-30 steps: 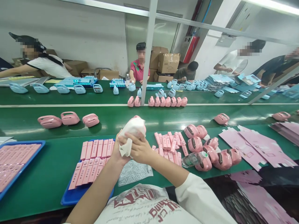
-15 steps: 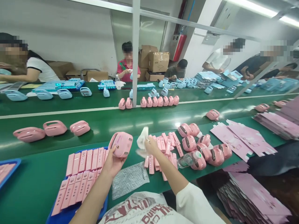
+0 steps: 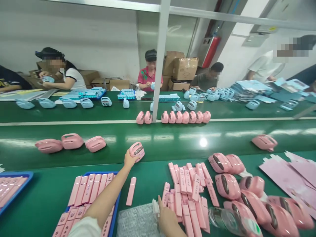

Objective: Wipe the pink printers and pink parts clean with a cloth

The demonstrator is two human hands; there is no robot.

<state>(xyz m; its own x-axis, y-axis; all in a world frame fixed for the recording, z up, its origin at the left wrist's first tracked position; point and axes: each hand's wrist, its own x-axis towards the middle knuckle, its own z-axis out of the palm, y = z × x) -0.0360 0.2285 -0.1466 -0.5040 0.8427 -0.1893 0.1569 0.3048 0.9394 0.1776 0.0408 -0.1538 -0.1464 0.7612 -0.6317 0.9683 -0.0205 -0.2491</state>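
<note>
My left hand (image 3: pixel 128 160) reaches forward and is closed round a pink plastic housing with a carrying handle (image 3: pixel 137 151), at the near edge of the green belt. Low in the middle, my right hand (image 3: pixel 167 218) has a white cloth (image 3: pixel 155 208) at its fingers, over a sheet of bubble wrap (image 3: pixel 137 221). Right beside that hand lies a loose heap of slim pink bars (image 3: pixel 184 184). A single pink bar (image 3: pixel 131 191) rests on the green table between the bubble wrap and my left forearm.
A blue tray (image 3: pixel 117 210) of pink bars stands on the left. More pink housings (image 3: pixel 227 186) and a clear plastic bottle (image 3: pixel 223 217) crowd the right. Flat pink cardboard (image 3: pixel 291 177) lies beyond them. A metal post (image 3: pixel 160 59) rises mid-view. Several people sit across the belt among blue housings (image 3: pixel 106 101).
My left hand has moved forward to the belt with the pink housing. My right hand has come down and back with the cloth, over the bubble wrap. The view has turned left.
</note>
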